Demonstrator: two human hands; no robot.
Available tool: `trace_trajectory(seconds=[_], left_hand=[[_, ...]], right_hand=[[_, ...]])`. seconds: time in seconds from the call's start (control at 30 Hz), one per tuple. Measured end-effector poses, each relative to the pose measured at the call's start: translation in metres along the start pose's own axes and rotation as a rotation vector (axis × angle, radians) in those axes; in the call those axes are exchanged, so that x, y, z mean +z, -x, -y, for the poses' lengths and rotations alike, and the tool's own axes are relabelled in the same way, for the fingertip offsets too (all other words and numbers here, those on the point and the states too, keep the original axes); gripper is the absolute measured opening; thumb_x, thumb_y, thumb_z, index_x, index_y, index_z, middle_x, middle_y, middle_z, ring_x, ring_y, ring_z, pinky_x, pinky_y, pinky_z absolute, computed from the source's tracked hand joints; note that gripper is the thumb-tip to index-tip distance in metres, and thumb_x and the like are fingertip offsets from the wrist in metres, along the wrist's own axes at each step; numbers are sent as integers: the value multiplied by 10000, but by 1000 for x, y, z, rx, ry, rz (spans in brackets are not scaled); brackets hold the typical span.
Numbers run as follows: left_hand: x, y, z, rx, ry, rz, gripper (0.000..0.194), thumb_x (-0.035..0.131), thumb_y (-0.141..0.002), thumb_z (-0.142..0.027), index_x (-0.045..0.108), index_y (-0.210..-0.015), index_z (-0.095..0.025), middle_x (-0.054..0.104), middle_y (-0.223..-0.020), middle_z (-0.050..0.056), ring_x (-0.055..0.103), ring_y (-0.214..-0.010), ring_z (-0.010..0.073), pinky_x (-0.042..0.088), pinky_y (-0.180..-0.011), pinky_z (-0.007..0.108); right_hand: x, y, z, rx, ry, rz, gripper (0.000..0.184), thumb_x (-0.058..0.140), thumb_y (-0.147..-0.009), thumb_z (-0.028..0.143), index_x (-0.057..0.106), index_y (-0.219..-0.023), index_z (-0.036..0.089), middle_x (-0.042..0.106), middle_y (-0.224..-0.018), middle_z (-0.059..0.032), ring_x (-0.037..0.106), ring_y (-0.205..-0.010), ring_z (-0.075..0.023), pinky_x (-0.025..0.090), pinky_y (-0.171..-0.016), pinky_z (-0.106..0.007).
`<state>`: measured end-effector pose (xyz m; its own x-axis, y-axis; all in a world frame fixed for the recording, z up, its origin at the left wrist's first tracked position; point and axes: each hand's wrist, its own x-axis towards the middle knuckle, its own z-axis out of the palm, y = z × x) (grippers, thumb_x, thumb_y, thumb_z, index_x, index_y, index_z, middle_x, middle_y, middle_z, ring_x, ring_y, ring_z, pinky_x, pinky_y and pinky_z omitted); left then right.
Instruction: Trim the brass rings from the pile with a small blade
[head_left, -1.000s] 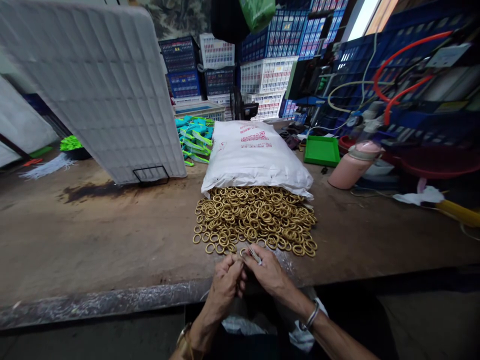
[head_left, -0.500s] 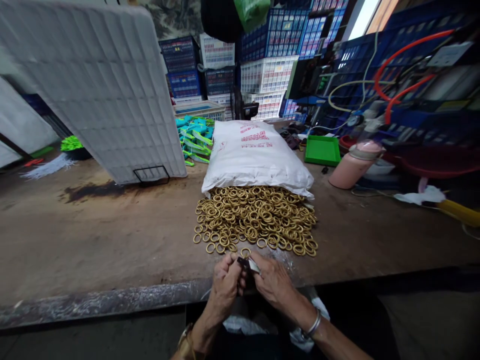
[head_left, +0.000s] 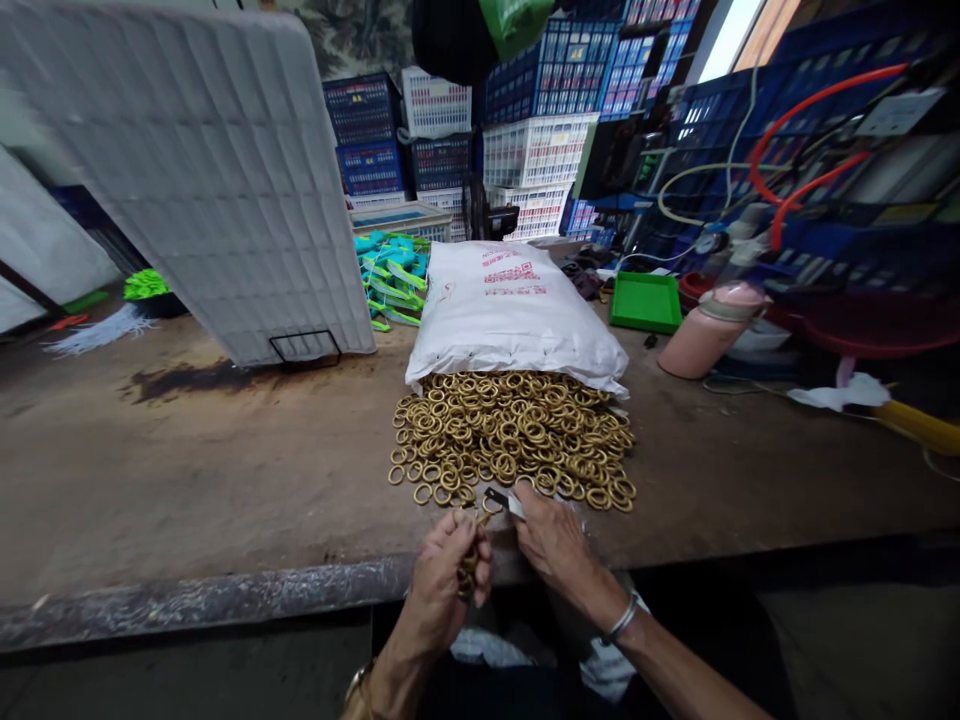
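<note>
My left hand (head_left: 448, 562) is closed around several gold-coloured rings (head_left: 466, 574) at the table's front edge. One more ring sticks out by its fingertips. In my right hand (head_left: 553, 537) is a small knife (head_left: 496, 496), its dark blade pointing left and a white part showing at my fingers. The blade's tip is close above the ring near my left fingertips; whether they touch I cannot tell. Just beyond both hands lies a heap of gold-coloured rings (head_left: 517, 430), spilling out from under a white printed sack (head_left: 517, 325).
The wooden table (head_left: 247, 480) has a worn front edge. A white ribbed panel (head_left: 225, 200) leans up at the left, with blue and green pieces (head_left: 394, 275) behind it. To the right are a green tray (head_left: 645, 302) and a pink bottle (head_left: 705, 335). Stacked crates (head_left: 540, 150) line the back.
My hands have moved apart slightly. The knife has come away from my left hand's grip, up toward the heap, and the rings in my left palm now show.
</note>
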<state>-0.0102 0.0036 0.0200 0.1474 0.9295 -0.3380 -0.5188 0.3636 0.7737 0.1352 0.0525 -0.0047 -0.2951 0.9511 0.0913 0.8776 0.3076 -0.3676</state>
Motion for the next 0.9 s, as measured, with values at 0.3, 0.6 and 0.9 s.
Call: trace_trajectory(seconds=[0.3, 0.6, 0.9], left_hand=[[-18, -7, 0, -47, 250, 44, 229, 603, -719, -328, 508, -861, -177, 556, -696, -2, 449, -463, 55, 274, -363, 140], [-15, -13, 1, -61, 190, -57, 283, 681, -623, -335, 481, -708, -153, 514, -652, -27, 440, -455, 40, 254, -353, 125], [1, -18, 9, 83, -365, -142, 311, 572, -684, -463, 519, -670, -157, 421, -419, -72, 344, -334, 46, 290, -334, 153]], right_hand=[[9, -10, 14, -18, 44, 27, 166, 445, -772, 160, 456, -932, 199, 609, -779, -27, 547, -656, -152, 228, -539, -247], [9, -4, 2, -31, -193, 17, 194, 394, -705, 69, 431, -846, 197, 549, -685, 4, 507, -610, -135, 282, -542, -223], [-3, 6, 13, -70, -513, -29, 50, 402, -803, 245, 431, -785, 208, 506, -666, 20, 474, -615, -128, 365, -584, -226]])
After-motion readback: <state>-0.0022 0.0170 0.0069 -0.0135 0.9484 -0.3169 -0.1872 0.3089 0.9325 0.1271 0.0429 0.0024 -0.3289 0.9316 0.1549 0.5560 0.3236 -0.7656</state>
